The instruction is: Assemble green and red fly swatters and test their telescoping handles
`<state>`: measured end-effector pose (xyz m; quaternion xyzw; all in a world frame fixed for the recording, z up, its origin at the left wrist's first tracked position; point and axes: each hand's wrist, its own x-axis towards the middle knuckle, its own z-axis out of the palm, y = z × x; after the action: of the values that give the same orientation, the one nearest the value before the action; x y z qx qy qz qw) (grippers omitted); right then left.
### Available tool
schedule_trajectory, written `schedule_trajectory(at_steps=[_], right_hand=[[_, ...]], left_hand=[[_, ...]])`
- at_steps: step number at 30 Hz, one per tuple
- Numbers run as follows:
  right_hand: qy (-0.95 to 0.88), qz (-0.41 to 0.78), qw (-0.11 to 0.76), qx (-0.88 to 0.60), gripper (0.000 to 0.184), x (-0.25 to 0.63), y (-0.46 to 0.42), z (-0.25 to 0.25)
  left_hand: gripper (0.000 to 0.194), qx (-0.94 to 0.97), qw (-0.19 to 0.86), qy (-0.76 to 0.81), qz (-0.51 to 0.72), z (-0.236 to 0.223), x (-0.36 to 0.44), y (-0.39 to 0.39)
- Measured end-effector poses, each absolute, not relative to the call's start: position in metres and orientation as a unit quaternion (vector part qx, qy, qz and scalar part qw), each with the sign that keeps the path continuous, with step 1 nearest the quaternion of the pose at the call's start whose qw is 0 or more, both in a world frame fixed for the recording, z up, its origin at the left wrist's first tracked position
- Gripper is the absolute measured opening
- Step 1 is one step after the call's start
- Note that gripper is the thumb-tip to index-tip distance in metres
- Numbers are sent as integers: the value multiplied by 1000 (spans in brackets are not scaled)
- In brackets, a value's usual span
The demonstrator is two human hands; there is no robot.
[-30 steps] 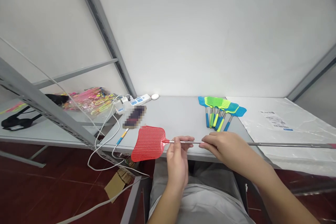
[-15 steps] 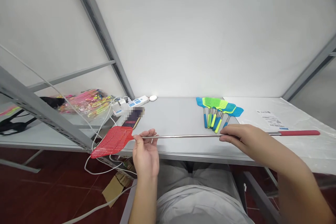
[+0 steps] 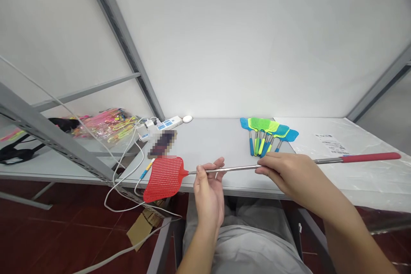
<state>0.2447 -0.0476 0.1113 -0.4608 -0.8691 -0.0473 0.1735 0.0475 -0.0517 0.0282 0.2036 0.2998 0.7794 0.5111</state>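
Observation:
A red fly swatter (image 3: 165,177) with a telescopic metal rod lies sideways across my view, above the front edge of the table. My left hand (image 3: 209,192) pinches the thin rod between thumb and fingers, a short way right of the red mesh head. Farther right, my right hand (image 3: 290,175) grips the rod from above with closed fingers. Beyond it the thicker rod section and the red handle stick out to the right. Behind my right hand, several blue and green fly swatters (image 3: 265,126) lie fanned out, heads toward the wall.
On the table's left are a power strip (image 3: 169,123) with cables, a blurred phone (image 3: 162,143) and a small white round object (image 3: 187,118). Colourful bagged items (image 3: 105,124) lie on the left shelf. White plastic wrapping with a label (image 3: 332,143) covers the right side.
My left hand has shifted right along with the red mesh head, and the rod between my hands looks shorter. The mesh head has turned, and the handle end has moved slightly right.

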Motion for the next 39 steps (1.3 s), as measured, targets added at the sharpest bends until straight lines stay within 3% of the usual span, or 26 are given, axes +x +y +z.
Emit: schedule_trajectory(at_steps=[7, 10, 14, 28, 34, 39], right_hand=[[-862, -13, 168, -478, 27, 241, -36, 104], [-860, 28, 153, -487, 25, 257, -28, 103], [-849, 54, 134, -508, 26, 271, -25, 103], [-833, -89, 148, -525, 30, 239, -52, 114], [-858, 44, 120, -497, 25, 234, -39, 100], [-832, 71, 98, -541, 30, 265, -28, 103]], left_hand=[[41, 240, 549, 291, 746, 26, 30, -47], [45, 178, 521, 284, 785, 22, 18, -41], [38, 132, 477, 318, 809, 16, 15, -35], [30, 128, 477, 349, 797, 9, 42, -39], [21, 110, 429, 330, 834, 20, -2, -31], [21, 63, 390, 338, 854, 24, -41, -26]])
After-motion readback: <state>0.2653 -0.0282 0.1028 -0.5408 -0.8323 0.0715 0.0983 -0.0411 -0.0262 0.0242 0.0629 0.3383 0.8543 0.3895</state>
